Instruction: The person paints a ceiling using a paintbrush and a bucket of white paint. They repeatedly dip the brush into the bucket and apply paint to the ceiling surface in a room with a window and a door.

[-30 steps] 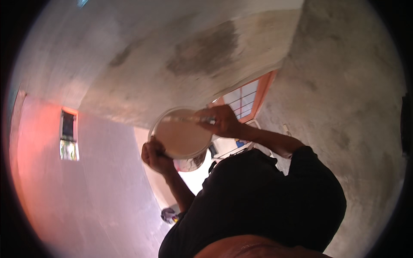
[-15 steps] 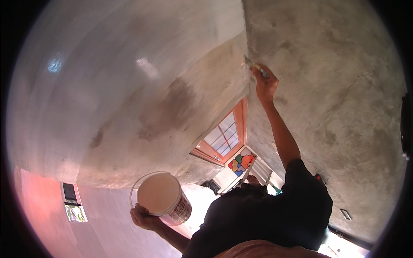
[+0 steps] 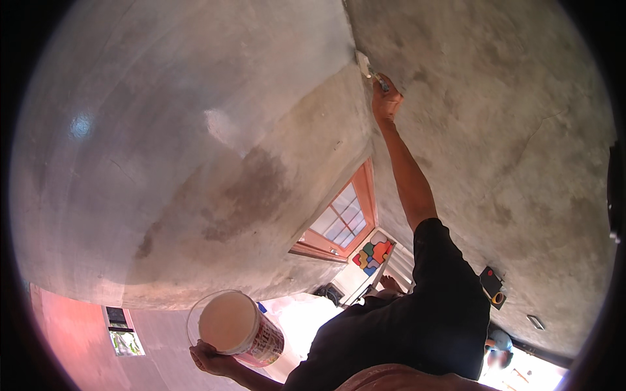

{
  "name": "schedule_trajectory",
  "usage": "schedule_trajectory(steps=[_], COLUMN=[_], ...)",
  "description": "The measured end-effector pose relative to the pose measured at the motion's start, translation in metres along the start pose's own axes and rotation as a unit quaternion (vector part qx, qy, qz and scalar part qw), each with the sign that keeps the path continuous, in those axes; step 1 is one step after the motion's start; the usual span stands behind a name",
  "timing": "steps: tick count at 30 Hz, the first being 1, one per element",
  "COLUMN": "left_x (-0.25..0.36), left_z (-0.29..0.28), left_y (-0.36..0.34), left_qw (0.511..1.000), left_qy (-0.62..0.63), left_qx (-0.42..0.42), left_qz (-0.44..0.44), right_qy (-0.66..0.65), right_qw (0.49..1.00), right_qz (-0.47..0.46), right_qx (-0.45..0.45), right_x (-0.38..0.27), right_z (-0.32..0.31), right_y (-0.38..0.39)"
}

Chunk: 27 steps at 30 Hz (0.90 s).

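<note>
My right hand is raised high at the corner where two grey plastered walls meet, its fingers closed around a paintbrush. The bristle end touches the corner, beside a small whitish patch. Down at the lower left, my left hand grips the rim side of a white plastic bucket with printed sides and a thin wire handle. The bucket is tilted so its opening faces me, showing a pale, cream-coloured inside.
The left wall has a glossy painted area and dark damp stains. A wood-framed door stands below the corner, near a multicoloured panel. A dark box is at the right wall, and another person appears lower right.
My right hand and the brush have moved up along the corner, and the whitish patch now shows there. My left hand and the bucket sit slightly lower and further left in the picture.
</note>
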<state>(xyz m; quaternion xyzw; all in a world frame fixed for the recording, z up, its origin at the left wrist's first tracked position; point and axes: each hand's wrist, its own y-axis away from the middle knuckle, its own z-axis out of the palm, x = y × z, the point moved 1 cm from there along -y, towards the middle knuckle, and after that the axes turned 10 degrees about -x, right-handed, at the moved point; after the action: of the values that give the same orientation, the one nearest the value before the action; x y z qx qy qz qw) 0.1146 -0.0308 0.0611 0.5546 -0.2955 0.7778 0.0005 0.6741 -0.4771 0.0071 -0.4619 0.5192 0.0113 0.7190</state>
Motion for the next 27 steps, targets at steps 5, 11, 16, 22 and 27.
schedule_trajectory(steps=[5,11,16,22,27], left_x=[0.001,-0.004,-0.006,-0.005,-0.005], left_z=[0.0,-0.001,-0.007,-0.013,-0.026], left_y=[0.0,0.003,0.005,0.01,0.015], left_qw=[1.0,1.0,0.999,1.0,1.0], left_qy=[0.01,0.009,0.034,0.015,0.022], left_qx=[-0.011,0.005,-0.004,0.014,0.006], left_qz=[-0.01,-0.009,-0.01,0.001,-0.016], right_qy=[0.021,-0.112,-0.046,0.02,-0.052], right_qw=[0.999,0.989,0.998,0.997,0.988], right_qz=[0.017,0.025,0.039,0.048,0.065], right_qx=[-0.045,-0.096,-0.013,-0.049,-0.129], right_x=[-0.016,-0.069,-0.044,-0.017,-0.089], right_z=[0.003,-0.018,-0.023,0.01,0.006], right_y=[0.021,0.084,0.043,0.03,0.114])
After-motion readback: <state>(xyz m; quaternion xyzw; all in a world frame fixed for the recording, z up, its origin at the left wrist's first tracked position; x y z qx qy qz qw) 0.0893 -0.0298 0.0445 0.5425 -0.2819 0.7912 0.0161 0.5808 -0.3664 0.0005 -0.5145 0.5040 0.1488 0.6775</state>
